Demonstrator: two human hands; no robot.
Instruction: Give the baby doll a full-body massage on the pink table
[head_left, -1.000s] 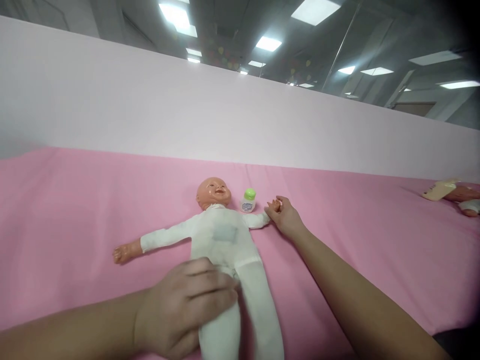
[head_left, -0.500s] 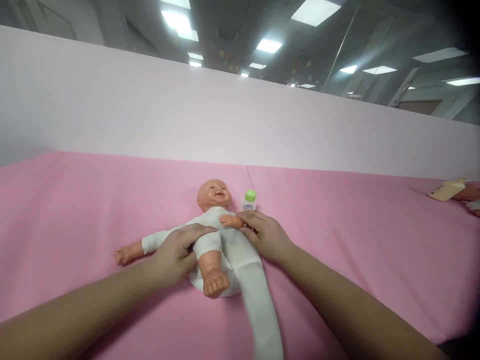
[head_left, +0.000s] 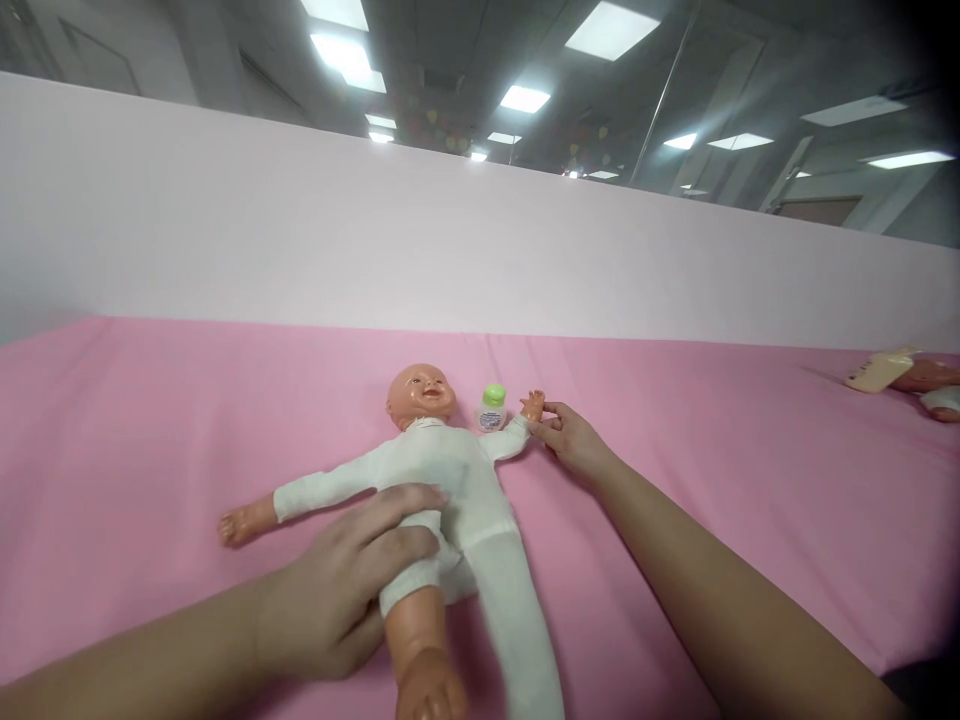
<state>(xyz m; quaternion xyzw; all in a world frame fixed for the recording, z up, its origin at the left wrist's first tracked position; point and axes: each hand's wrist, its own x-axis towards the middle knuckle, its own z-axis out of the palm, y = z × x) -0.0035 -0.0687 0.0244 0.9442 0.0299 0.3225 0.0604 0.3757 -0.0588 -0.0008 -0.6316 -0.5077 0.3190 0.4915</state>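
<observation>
A baby doll (head_left: 480, 500) with a white cloth body and plastic head and limbs lies face up on the pink sheet. My left hand (head_left: 352, 570) is wrapped round the doll's bent leg near the hip; its thumb is partly hidden behind the leg. Between thumb and fingers, my right hand (head_left: 574, 440) pinches the doll's hand at the wrist, out to the right of its body. A small clear bottle with a green cap (head_left: 493, 408) stands between the doll's head and that raised arm. The doll's other arm stretches out to the left.
A pink sheet (head_left: 720, 480) covers the surface under the doll. Behind it rises a pale wall or panel (head_left: 420, 240), with glass above reflecting ceiling lights. At the far right edge lie a cream-coloured bottle (head_left: 877, 371) and part of another doll (head_left: 926, 376).
My right hand has drawn the doll's arm from its chest out to the right, beside the bottle. My left hand has brought the bent leg lower, toward me.
</observation>
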